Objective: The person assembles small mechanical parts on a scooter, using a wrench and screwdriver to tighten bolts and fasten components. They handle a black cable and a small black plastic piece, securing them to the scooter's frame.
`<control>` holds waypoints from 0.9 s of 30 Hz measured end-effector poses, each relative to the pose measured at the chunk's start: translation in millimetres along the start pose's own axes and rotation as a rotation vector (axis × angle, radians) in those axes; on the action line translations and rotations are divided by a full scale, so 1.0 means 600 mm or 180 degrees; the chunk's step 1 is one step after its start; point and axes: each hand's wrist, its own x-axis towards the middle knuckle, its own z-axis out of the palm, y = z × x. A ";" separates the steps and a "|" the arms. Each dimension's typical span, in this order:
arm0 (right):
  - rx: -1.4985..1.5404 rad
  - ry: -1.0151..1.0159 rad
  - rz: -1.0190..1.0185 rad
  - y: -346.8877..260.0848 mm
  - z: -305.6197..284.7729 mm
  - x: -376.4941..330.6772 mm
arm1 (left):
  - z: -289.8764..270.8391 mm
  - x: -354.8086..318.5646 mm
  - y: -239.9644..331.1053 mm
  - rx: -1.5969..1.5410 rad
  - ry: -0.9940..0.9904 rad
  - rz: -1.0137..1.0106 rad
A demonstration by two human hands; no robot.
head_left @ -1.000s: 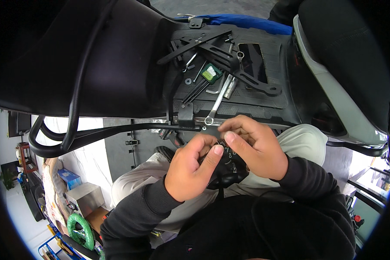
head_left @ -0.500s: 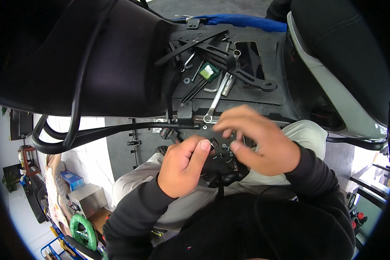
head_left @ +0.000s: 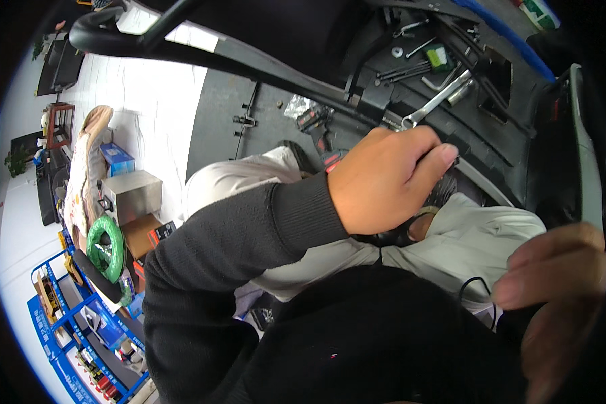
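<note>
My left hand [head_left: 384, 182] is closed, its thumb lying over curled fingers. A small dark piece shows at its thumb tip, too little to name. The hand is above my lap, just nearer than the ring end of a silver combination wrench [head_left: 441, 99], and seems apart from it. My right hand [head_left: 552, 283], blurred, is raised at the lower right; its fingers are bent, and whether they hold anything is hidden. Beyond the wrench lie a green hex key holder [head_left: 440, 58], several dark hex keys [head_left: 402, 71], a washer [head_left: 397, 52] and a silver socket [head_left: 459, 98].
The tools rest on a black scooter footboard [head_left: 478, 138] under dark bracket bars. A black tube [head_left: 249, 60] runs across the upper left. On the floor are a red-and-black cordless power tool [head_left: 313, 128] and a clear plastic bag [head_left: 296, 106]. A blue rack [head_left: 67, 316] stands at left.
The view has swung left, bringing the floor and rack further in. My right hand has left my left hand's side and moved to the lower right. My left hand stays closed.
</note>
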 end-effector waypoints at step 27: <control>0.0208 -0.0216 -0.0167 0.002 -0.019 0.019 | -0.009 0.009 -0.002 -0.0249 0.0051 0.0078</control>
